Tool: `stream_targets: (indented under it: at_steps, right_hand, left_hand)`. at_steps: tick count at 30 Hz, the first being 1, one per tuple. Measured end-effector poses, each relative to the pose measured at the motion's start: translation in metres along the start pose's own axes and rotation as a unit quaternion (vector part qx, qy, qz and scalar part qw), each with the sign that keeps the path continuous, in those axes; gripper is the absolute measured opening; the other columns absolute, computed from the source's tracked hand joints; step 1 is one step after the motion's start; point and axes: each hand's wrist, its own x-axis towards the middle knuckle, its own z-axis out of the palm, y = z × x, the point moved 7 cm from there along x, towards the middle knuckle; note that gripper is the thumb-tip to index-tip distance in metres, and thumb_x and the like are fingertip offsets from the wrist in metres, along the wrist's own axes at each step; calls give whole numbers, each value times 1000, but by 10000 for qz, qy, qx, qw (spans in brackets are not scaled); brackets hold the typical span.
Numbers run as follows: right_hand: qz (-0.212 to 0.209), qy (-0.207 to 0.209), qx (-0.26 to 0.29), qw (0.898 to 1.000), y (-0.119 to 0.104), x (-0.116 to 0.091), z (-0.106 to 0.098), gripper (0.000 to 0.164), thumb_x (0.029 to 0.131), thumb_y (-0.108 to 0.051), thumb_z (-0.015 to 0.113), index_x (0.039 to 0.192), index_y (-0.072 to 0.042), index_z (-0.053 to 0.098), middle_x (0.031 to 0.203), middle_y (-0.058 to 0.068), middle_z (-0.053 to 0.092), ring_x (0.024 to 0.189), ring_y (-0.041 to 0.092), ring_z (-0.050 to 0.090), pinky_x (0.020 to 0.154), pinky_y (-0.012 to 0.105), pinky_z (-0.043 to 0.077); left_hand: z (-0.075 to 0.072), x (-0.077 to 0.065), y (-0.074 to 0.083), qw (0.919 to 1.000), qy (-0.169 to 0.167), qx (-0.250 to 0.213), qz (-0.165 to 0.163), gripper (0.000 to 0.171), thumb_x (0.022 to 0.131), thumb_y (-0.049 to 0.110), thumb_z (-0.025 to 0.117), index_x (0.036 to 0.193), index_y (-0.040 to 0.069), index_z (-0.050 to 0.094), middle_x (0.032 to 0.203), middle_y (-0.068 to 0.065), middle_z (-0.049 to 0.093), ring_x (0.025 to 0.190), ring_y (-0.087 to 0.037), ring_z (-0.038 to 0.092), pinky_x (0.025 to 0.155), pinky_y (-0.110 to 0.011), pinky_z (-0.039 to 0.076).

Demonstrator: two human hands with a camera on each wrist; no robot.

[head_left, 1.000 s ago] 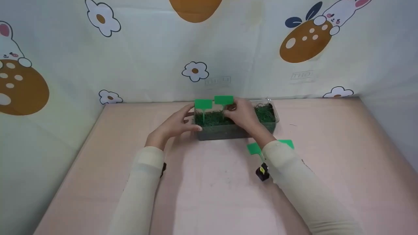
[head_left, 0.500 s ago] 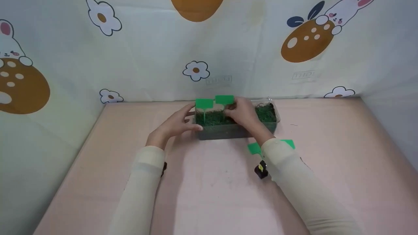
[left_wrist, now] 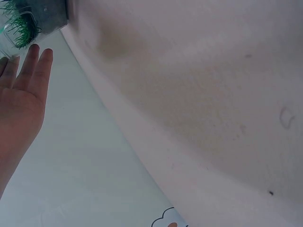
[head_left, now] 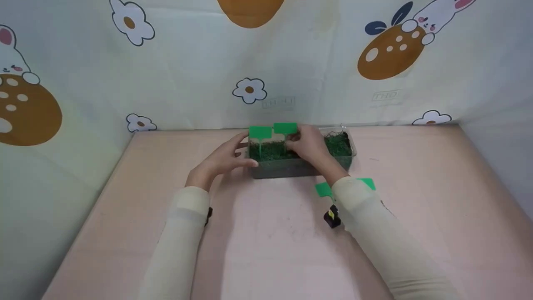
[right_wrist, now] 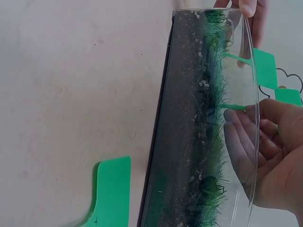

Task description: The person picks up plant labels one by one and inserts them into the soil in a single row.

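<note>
A long clear planter box (head_left: 287, 171) of soil and green grass (right_wrist: 214, 137) stands at the table's far edge. Two green T-shaped plant labels stand upright in its left half: the left label (head_left: 260, 132) and the second label (head_left: 285, 128). My right hand (head_left: 309, 143) reaches over the box and pinches the second label's stem (right_wrist: 233, 107) just above the grass between thumb and fingers. At the box's left end rests my left hand (head_left: 222, 157), its thumb on the front corner and its straight fingers (left_wrist: 40, 75) along the end.
Two more green labels lie on the pink table (head_left: 266, 250) by my right forearm: one label (head_left: 323, 189) left of the sleeve, another label (head_left: 367, 183) partly hidden by it. A printed curtain (head_left: 316, 71) rises right behind the planter.
The second label has sunk very slightly, with the right hand still pinching its stem. Otherwise the hands and planter hold their places.
</note>
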Motion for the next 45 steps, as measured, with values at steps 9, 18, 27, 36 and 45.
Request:
stream_targets:
  at_steps: [9,18,27,36,45]
  right_hand:
    - [56,-61,-40,10000,-1,0,-1,12,94,-15,62,98,-6,69,96,12,72,82,22,64,77,37,57]
    - [109,40,208,9997,1,-1,-4,16,93,-15,62,104,-5,67,101,13,70,87,23,63,80,38,57]
    - [95,-33,-153,9998,3,0,-1,13,94,-14,63,98,-5,70,98,14,73,85,24,65,79,39,57]
    - [218,-92,-244,9994,4,-1,1,10,94,-14,62,95,-7,69,95,13,73,78,21,62,71,33,53]
    - [182,-40,-373,9991,3,1,4,10,93,-14,63,85,-7,63,92,14,74,74,20,64,67,31,52]
  left_hand:
    - [0,0,0,10000,-31,-40,-38,95,85,26,80,159,28,21,167,0,20,152,-27,29,127,-45,27]
    - [-1,-1,1,10000,67,16,-27,94,85,27,81,159,30,23,166,3,23,151,-25,31,126,-45,30]
    - [0,0,-1,10000,6,1,-23,94,85,27,81,159,29,22,166,2,24,151,-25,31,126,-45,30]
    - [0,0,0,10000,3,30,-10,95,84,27,81,159,29,23,166,2,24,151,-25,32,125,-44,31]
    - [0,1,-2,10000,41,59,-57,94,84,28,81,158,30,24,165,2,25,151,-25,32,125,-44,31]
